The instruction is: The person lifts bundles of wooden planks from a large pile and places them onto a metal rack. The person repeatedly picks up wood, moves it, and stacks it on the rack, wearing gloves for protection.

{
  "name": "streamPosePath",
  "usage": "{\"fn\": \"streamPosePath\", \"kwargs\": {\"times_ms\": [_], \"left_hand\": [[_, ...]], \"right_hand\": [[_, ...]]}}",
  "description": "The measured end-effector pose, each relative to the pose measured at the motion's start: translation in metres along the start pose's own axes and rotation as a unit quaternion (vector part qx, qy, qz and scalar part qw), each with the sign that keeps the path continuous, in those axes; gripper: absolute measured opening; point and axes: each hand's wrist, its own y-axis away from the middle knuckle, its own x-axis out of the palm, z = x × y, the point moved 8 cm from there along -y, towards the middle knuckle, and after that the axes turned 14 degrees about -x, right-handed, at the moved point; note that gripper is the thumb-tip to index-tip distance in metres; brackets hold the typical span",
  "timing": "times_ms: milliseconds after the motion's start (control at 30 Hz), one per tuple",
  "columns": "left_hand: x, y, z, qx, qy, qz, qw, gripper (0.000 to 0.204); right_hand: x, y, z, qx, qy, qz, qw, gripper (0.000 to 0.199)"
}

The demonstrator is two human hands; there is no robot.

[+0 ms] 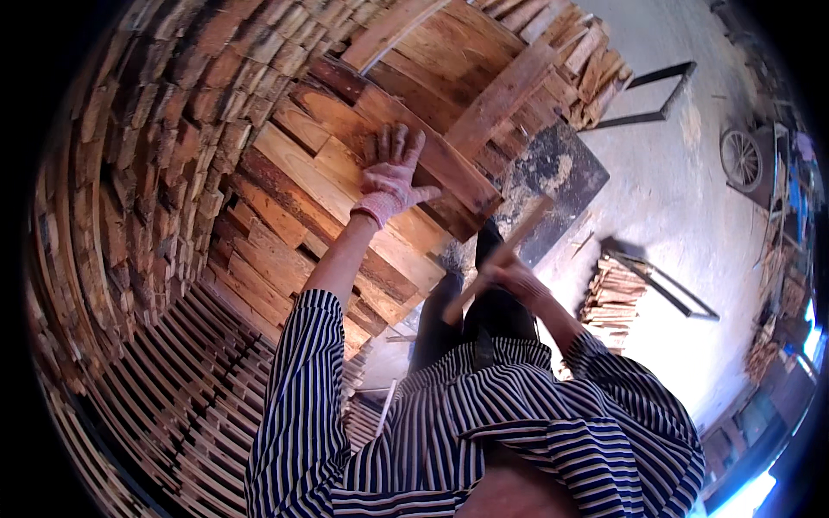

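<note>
My left hand point(393, 177), in a pink and white work glove, lies with its fingers spread on the planks. Its fingertips rest by a thick reddish board point(453, 177) that lies across the top of a stack of wooden planks point(319, 168). In my right hand point(511, 276), which is bare and slightly blurred, a narrow wooden slat point(528, 223) is gripped near its middle. The slat slants in front of my dark trousers, one end toward the board and the other toward my body. It touches neither the board nor my left hand, as far as I can see.
Tall piles of stacked wood point(164, 129) rise on the left. Spaced slats point(186, 393) lie in rows at the lower left. A dark, dusty plate point(574, 177) lies beyond the stack. On the right stand metal frames point(669, 108), a bundle of sticks point(613, 298) and a spoked wheel point(741, 158).
</note>
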Motion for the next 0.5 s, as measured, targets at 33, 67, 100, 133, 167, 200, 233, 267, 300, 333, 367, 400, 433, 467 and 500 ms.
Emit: {"fn": "streamPosePath", "kwargs": {"times_ms": [33, 67, 100, 133, 167, 200, 233, 267, 300, 333, 367, 400, 433, 467, 500], "left_hand": [[0.007, 0.004, 0.005, -0.004, -0.005, -0.008, 1.0, 0.125], [0.015, 0.014, 0.02, -0.018, -0.012, -0.012, 1.0, 0.127], [0.002, 0.005, 0.013, -0.004, -0.013, -0.038, 0.999, 0.129], [0.002, 0.0, 0.013, -0.01, -0.012, -0.005, 1.0, 0.13], [0.0, 0.0, 0.009, -0.009, -0.025, -0.002, 1.0, 0.131], [-0.002, 0.003, 0.005, -0.009, -0.037, 0.0, 0.999, 0.131], [0.002, 0.011, 0.014, -0.019, -0.055, 0.008, 0.998, 0.131], [0.01, 0.021, 0.037, -0.011, -0.049, -0.021, 0.999, 0.13], [0.01, 0.011, 0.016, 0.013, -0.023, -0.015, 1.0, 0.13], [0.02, 0.022, 0.034, 0.003, -0.016, 0.006, 1.0, 0.13], [0.018, 0.021, 0.035, 0.005, -0.002, 0.014, 1.0, 0.13], [0.013, 0.012, 0.027, 0.017, -0.008, 0.005, 1.0, 0.13], [0.004, 0.006, 0.016, 0.027, -0.019, -0.004, 0.999, 0.129], [-0.001, 0.01, 0.013, 0.03, -0.032, -0.005, 0.999, 0.129], [0.008, 0.018, 0.035, 0.02, -0.042, -0.009, 0.999, 0.128]], "right_hand": [[0.045, -0.02, 0.015, -0.062, 0.043, 0.013, 0.997, 0.068], [0.077, -0.034, 0.024, 0.012, 0.183, 0.018, 0.983, 0.07], [0.07, -0.041, 0.015, -0.069, 0.034, 0.016, 0.997, 0.068], [0.069, -0.042, 0.012, -0.096, 0.029, 0.005, 0.995, 0.065], [0.066, -0.04, 0.011, -0.124, 0.025, -0.005, 0.992, 0.062], [0.062, -0.034, 0.004, -0.11, 0.005, -0.007, 0.994, 0.061], [0.07, -0.022, -0.003, -0.09, -0.021, 0.0, 0.996, 0.061], [0.083, -0.01, -0.007, -0.074, -0.045, 0.013, 0.996, 0.06], [0.053, -0.002, -0.031, -0.09, -0.045, -0.007, 0.995, 0.058], [0.066, 0.013, -0.038, -0.08, 0.008, -0.02, 0.997, 0.057], [0.073, 0.018, -0.049, -0.069, 0.03, -0.021, 0.997, 0.06], [0.087, 0.015, -0.065, -0.058, 0.041, -0.021, 0.997, 0.063], [0.111, 0.001, -0.08, -0.053, 0.047, -0.018, 0.997, 0.066], [0.131, -0.012, -0.089, -0.049, 0.048, -0.012, 0.998, 0.069], [0.144, -0.008, -0.084, -0.059, 0.033, 0.008, 0.998, 0.085]]}}
